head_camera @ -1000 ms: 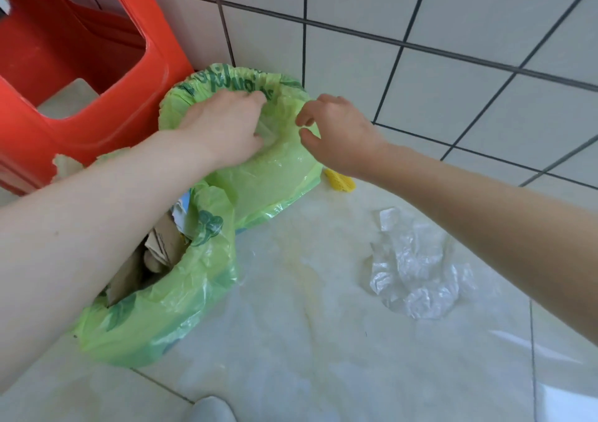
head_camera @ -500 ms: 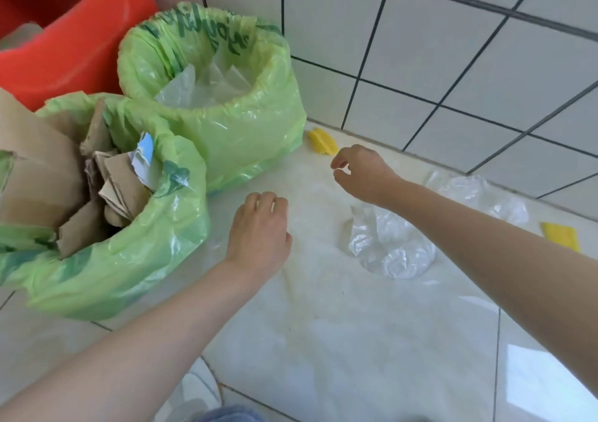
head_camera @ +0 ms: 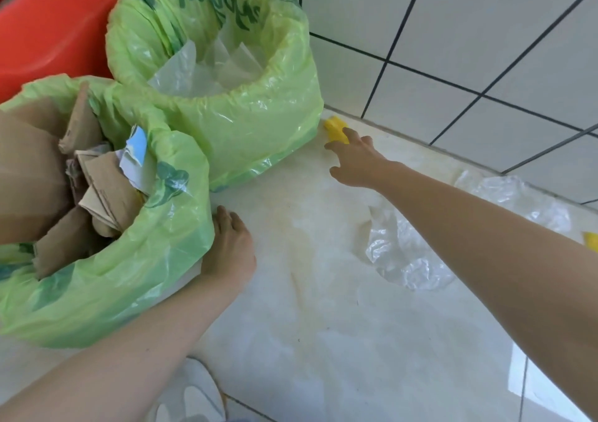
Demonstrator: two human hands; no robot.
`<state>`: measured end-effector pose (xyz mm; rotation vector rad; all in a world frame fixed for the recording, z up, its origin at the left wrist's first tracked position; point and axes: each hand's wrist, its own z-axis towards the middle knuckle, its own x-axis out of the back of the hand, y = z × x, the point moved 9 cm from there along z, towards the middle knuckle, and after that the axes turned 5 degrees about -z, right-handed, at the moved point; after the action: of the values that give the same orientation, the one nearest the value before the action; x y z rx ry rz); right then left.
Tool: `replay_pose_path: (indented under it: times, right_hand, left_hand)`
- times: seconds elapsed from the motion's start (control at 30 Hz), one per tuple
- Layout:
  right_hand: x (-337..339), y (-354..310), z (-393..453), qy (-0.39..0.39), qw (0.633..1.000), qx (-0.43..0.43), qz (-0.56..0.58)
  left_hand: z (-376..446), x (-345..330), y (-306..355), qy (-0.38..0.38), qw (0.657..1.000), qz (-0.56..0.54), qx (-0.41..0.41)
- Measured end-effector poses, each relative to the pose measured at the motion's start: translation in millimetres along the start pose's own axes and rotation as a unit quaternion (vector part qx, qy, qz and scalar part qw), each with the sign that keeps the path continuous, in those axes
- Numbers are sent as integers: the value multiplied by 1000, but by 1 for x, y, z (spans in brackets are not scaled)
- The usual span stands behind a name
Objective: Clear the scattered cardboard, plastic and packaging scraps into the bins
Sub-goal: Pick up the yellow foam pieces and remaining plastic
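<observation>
Green plastic fills the left of the frame: the near bin (head_camera: 106,260), lined with a green bag, is stuffed with torn brown cardboard (head_camera: 97,192) and a scrap of white and blue paper (head_camera: 136,153). Behind it, upper left, a red plastic object (head_camera: 48,30) leans in the corner. Just right of that sits the second green-lined bin (head_camera: 226,120), close against the tiled wall (head_camera: 453,33), with clear plastic sheets (head_camera: 194,75) lying inside it.

Down at lower centre, the left hand (head_camera: 231,253) rests on the floor (head_camera: 323,324) right against the near bin's bag, fingers loosely curled together and holding nothing that I can see. A pale shoe (head_camera: 191,395) peeks in at the bottom edge.

Moving right, the right hand (head_camera: 356,162) stretches to the foot of the wall, fingers spread apart, the tips touching a small yellow scrap (head_camera: 335,125) lying just beside the far bin. It isn't gripped.

Right of centre, a crumpled clear plastic wrapper (head_camera: 404,260) lies on the floor under the right forearm, another clear sheet (head_camera: 517,195) sits further right by the wall, and a second yellow piece (head_camera: 591,240) shows at the right edge.
</observation>
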<state>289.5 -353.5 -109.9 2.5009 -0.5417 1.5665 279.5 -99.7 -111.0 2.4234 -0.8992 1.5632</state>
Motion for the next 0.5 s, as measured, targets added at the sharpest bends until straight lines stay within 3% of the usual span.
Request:
replay_pose_path:
  times: [0.1, 0.3, 0.5]
  right_hand:
    - [-7, 2, 7, -11, 1000, -7, 1]
    - [-1, -4, 1, 36, 999, 8, 5]
    - [14, -3, -28, 117, 991, 14, 63]
  left_hand:
    - [1, 2, 4, 36, 999, -4, -31]
    - [-13, 4, 38, 55, 980, -122, -147]
    - [-26, 27, 70, 152, 928, -259, -222]
